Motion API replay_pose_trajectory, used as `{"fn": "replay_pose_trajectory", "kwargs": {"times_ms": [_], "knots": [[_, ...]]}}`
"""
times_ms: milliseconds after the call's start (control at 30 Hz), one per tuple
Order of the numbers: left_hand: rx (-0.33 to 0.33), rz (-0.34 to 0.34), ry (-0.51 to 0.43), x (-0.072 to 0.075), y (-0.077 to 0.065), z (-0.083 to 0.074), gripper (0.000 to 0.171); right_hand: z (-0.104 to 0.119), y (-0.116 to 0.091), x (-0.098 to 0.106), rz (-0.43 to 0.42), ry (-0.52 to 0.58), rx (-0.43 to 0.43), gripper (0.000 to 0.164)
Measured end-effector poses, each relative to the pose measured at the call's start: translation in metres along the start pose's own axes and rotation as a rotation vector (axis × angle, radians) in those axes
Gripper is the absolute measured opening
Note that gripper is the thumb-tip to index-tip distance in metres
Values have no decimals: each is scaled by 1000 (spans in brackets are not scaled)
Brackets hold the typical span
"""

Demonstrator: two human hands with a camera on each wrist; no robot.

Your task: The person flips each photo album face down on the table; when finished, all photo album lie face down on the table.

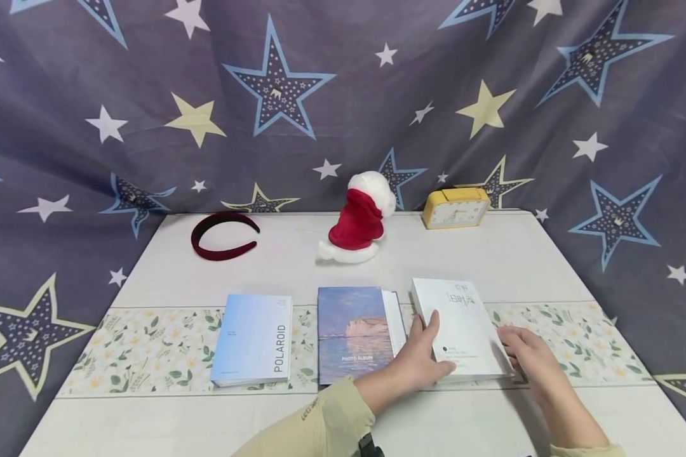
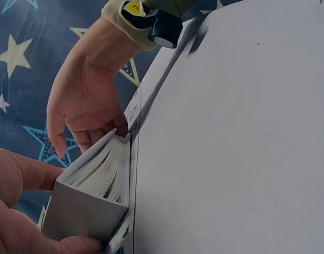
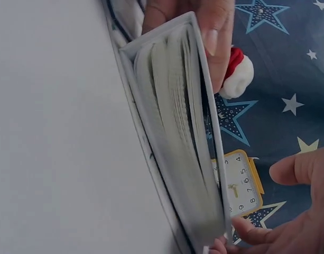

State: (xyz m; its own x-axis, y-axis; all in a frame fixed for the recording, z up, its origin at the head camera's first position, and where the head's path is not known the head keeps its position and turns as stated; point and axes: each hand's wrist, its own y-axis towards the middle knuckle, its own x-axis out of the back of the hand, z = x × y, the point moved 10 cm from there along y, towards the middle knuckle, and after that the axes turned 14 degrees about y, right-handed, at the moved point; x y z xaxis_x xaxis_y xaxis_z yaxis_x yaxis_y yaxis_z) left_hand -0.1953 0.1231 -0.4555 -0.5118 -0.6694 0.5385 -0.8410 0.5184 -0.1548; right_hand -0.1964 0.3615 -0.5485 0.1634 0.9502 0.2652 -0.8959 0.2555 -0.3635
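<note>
A thick white book [image 1: 463, 330] with pale print on its cover lies toward the right of the table. My left hand [image 1: 411, 362] grips it along the left side; the left wrist view has the fingers [image 2: 43, 174] over one face of the book. At its right edge is my right hand [image 1: 528, 355], fingertips right at the corner. The right wrist view puts that hand's thumb [image 3: 291, 172] apart from the cover. Loose page edges [image 3: 172, 116] show between the covers.
Left of the white book lies a photo album [image 1: 354, 336] with a seascape cover, then a blue-white Polaroid album [image 1: 254, 339]. Farther back are a dark red headband [image 1: 223, 255], a red-and-white plush toy [image 1: 357, 219] and a yellow clock [image 1: 456, 208]. Behind hangs a star-patterned curtain [image 1: 343, 76].
</note>
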Motion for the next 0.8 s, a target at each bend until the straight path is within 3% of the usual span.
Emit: {"fn": "replay_pose_trajectory", "kwargs": {"times_ms": [200, 400, 500, 700, 800], "knots": [[36, 6, 5, -1, 0, 5, 91, 6, -5, 0, -17, 67, -26, 96], [58, 24, 68, -1, 0, 7, 92, 46, -41, -16, 90, 92, -61, 87], [68, 22, 118, 1, -1, 6, 93, 61, -54, -20, 116, 44, -55, 84], [57, 8, 185, 0, -1, 3, 99, 67, -59, -26, 178, 68, -22, 85], [46, -11, 221, 1, 0, 2, 102, 68, -59, -23, 171, 98, 3, 82]]}}
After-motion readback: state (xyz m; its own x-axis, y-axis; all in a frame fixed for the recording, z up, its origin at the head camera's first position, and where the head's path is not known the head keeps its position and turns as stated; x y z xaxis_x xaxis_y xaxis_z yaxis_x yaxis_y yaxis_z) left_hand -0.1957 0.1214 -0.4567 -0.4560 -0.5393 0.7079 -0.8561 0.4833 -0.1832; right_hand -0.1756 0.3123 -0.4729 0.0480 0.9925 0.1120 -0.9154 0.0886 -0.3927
